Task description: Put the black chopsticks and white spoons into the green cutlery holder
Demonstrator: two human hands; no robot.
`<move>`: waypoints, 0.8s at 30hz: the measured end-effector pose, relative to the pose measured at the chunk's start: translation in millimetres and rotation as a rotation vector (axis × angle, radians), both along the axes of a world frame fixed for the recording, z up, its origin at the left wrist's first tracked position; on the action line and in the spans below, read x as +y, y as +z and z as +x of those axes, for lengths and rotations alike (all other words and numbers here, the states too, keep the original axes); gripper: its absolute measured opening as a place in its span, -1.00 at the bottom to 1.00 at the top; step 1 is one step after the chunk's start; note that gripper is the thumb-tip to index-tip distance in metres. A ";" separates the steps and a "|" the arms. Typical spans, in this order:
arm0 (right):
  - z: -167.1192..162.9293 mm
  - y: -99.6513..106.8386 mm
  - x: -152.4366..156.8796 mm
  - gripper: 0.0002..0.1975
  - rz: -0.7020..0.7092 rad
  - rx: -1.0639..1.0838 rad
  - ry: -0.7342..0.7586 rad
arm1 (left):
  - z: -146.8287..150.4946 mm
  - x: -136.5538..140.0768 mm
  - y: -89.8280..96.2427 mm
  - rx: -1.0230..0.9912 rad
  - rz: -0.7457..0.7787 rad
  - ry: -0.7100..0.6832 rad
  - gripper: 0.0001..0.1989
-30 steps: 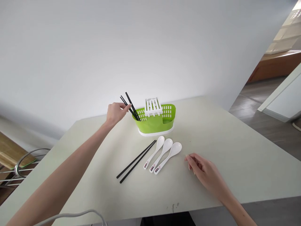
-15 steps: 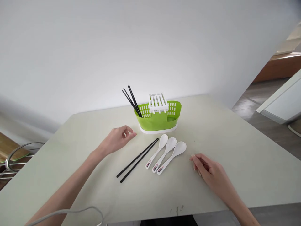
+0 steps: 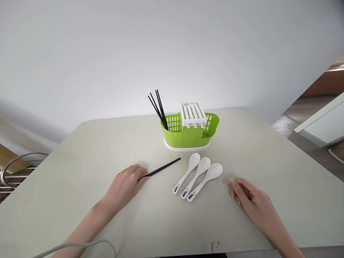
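Observation:
My left hand is closed around a pair of black chopsticks, pressed together so they look like one stick, just above or on the table. Their lower ends are hidden in the hand. Three white spoons lie side by side to the right, bowls away from me and printed handles toward me. My right hand rests at the table right of the spoons, fingers curled with nothing seen in them. Behind the spoons stands a green utensil basket with a white slatted top. Several black chopsticks lean in its left compartment.
The pale table meets a white wall behind the basket. A grey cable crosses over my left forearm. A metal rack stands beyond the table's left edge.
My left hand has come down toward me and closed on the two chopsticks, drawing them together. My right hand keeps its curled pose. The whole view has shifted slightly.

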State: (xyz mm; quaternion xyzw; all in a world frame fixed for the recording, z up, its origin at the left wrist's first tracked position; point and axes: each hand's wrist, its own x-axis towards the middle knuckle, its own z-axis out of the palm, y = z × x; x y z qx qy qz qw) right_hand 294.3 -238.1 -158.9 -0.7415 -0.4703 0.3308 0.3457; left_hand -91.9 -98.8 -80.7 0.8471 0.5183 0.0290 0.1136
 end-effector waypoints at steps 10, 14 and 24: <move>0.7 -1.6 -2.3 -0.49 0.014 -0.059 -0.017 | -52.2 11.4 2.1 0.475 0.193 0.142 -0.61; 2.1 -4.2 -3.0 -0.48 0.013 -0.069 -0.017 | -59.9 14.4 4.8 0.489 0.175 0.198 -0.62; 2.3 -6.5 -1.8 -0.50 0.036 -0.052 0.007 | -69.5 16.8 15.2 0.391 0.085 0.281 -0.70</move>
